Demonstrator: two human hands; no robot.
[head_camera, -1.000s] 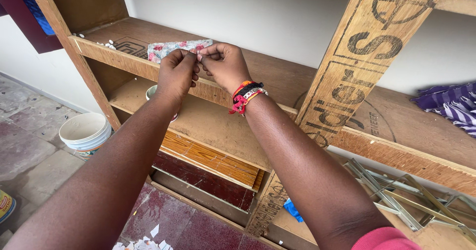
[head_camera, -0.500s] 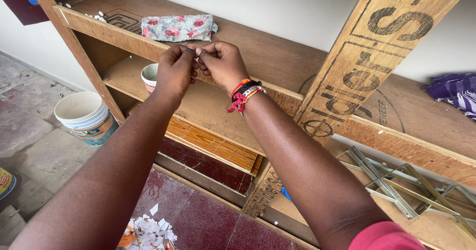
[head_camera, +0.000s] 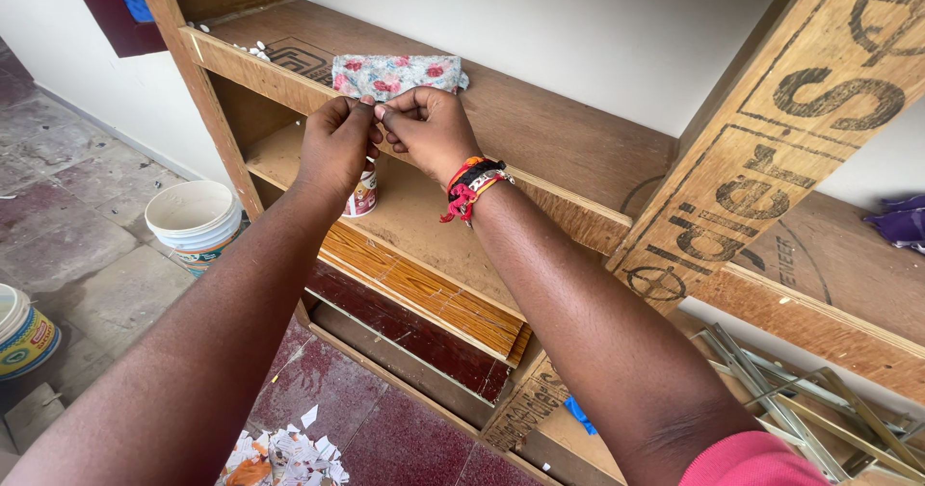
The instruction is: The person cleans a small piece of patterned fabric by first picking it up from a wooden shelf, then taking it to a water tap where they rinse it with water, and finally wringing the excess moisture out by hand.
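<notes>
1. Head view: left hand (head_camera: 334,149) and right hand (head_camera: 429,131) meet fingertip to fingertip, fingers pinched together on something too small to tell.
2. They hover just before the floral cloth (head_camera: 395,74) lying on the wooden shelf (head_camera: 540,130).

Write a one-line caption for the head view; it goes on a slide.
Left hand and right hand meet fingertip to fingertip before a floral cloth on a wooden shelf.
</notes>
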